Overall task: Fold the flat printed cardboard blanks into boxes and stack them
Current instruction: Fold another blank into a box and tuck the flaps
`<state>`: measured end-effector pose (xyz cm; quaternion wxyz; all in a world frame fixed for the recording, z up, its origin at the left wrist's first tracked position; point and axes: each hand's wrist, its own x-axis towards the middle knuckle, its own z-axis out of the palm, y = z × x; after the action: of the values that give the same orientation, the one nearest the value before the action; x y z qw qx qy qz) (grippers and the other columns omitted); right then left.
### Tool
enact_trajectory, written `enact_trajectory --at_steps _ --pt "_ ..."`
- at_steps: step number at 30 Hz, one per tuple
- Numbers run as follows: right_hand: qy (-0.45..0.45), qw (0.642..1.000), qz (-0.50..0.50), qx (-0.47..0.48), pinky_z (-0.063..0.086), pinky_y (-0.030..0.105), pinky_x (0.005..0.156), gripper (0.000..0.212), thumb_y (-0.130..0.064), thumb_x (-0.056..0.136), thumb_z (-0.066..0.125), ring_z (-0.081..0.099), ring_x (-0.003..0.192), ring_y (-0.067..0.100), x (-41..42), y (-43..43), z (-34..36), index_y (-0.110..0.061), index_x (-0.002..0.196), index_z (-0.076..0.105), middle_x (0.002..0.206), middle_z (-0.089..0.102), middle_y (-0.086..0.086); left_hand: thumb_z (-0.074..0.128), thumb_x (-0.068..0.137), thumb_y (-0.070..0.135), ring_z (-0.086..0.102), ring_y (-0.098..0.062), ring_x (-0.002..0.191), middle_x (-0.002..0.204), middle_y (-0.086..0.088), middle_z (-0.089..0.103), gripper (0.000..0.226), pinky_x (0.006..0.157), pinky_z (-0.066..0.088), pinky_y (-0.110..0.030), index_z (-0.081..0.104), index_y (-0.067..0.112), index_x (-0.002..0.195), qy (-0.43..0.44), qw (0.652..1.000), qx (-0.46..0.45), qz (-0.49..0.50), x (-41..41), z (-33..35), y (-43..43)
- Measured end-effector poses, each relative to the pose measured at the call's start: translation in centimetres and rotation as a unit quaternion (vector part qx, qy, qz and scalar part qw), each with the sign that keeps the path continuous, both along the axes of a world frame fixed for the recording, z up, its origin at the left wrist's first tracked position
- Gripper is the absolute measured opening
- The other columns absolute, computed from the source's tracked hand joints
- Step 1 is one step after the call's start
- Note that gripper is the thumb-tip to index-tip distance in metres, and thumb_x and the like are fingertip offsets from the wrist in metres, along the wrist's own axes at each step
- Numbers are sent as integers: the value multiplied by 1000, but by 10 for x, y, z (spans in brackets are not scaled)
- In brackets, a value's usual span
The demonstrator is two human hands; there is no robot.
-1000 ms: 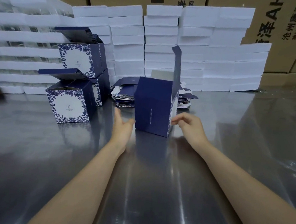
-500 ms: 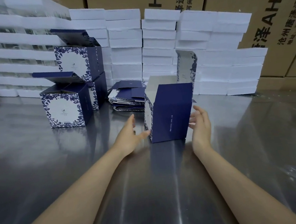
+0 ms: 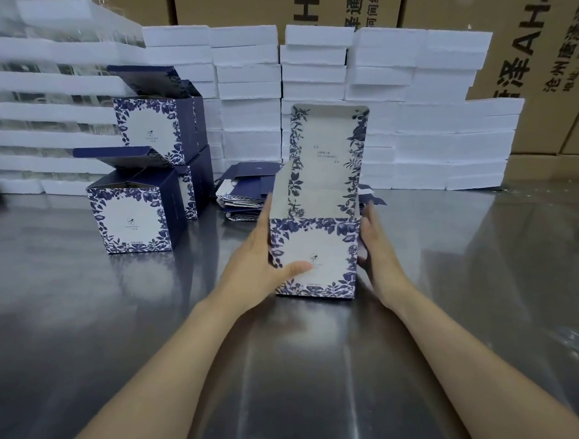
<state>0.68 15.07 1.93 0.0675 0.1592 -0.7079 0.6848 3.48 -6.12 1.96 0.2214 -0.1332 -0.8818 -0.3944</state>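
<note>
A folded blue-and-white floral box (image 3: 321, 251) stands upright on the steel table (image 3: 292, 373), its lid flap raised and its white front panel facing me. My left hand (image 3: 260, 266) holds its left side, thumb across the front panel. My right hand (image 3: 374, 251) lies flat against its right side with straight fingers. Behind it lies a pile of flat printed blanks (image 3: 245, 191). To the left stand folded boxes with open lids: one in front (image 3: 133, 216) and a stack of two behind, the upper one (image 3: 158, 125) on top.
Stacks of white foam slabs (image 3: 410, 108) form a wall along the back of the table. Brown shipping cartons (image 3: 525, 31) with printed lettering rise behind them. Bare reflective steel stretches in front of and to the right of the box.
The box has turned round on the table: its dark blue side faced me before, now the white floral front does. Both hands have closed in onto its two sides.
</note>
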Motion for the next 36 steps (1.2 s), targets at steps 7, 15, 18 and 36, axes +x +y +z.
enact_trajectory --at_steps 7,15,18,36 --pt "296 928 -94 205 20 28 120 87 29 75 31 27 144 15 5 9 16 -29 139 36 154 31 2 48 86 64 45 11 112 126 28 33 50 87 46 -25 39 46 131 135 991 -5 -17 2 7 5" --pt "237 961 -64 124 38 11 91 50 13 73 32 54 105 11 19 -5 30 -5 110 59 113 59 1 23 99 43 42 -6 118 100 6 58 45 97 34 -23 57 16 91 187 982 17 -34 6 17 4" --pt "175 983 -56 -19 44 15 82 28 -8 86 38 62 89 7 26 -9 42 -14 98 62 87 70 -1 27 96 39 50 -15 98 76 10 60 48 88 36 -28 61 24 64 133 973 185 -40 10 30 9" --pt "-105 985 -37 -133 52 26 67 30 0 86 59 66 82 16 18 -22 60 -26 101 63 103 66 2 49 87 -6 68 -6 62 72 8 74 38 53 51 -17 70 26 86 -108 847 517 -56 13 52 19"
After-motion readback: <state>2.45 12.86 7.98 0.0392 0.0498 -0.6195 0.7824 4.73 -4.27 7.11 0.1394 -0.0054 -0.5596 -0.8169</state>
